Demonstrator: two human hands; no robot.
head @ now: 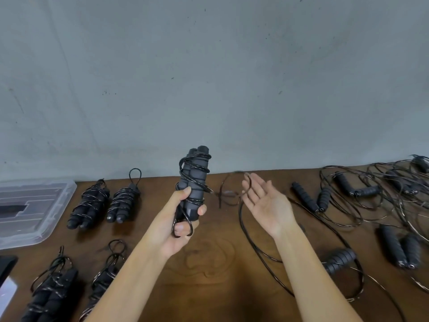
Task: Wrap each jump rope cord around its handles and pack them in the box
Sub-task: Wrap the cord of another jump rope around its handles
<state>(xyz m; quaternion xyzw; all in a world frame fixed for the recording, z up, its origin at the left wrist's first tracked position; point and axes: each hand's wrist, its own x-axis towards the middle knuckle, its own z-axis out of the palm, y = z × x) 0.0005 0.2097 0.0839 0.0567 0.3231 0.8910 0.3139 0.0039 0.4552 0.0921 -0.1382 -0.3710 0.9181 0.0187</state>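
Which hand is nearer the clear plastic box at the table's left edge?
Left. The left hand, gripping the black foam handles wound with cord, sits mid-table, right of the clear plastic box; the open right hand is farther right.

Dim even light, blurred edges, wide-angle bowing

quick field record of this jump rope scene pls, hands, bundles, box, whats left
left hand: grips upright handle pair, cord partly wound round it
right hand: open, palm up, loose cord blurred by its fingers
wrapped bundles: four on table, left
box: clear, far left, no bundle seen inside
unwrapped ropes: tangled, right
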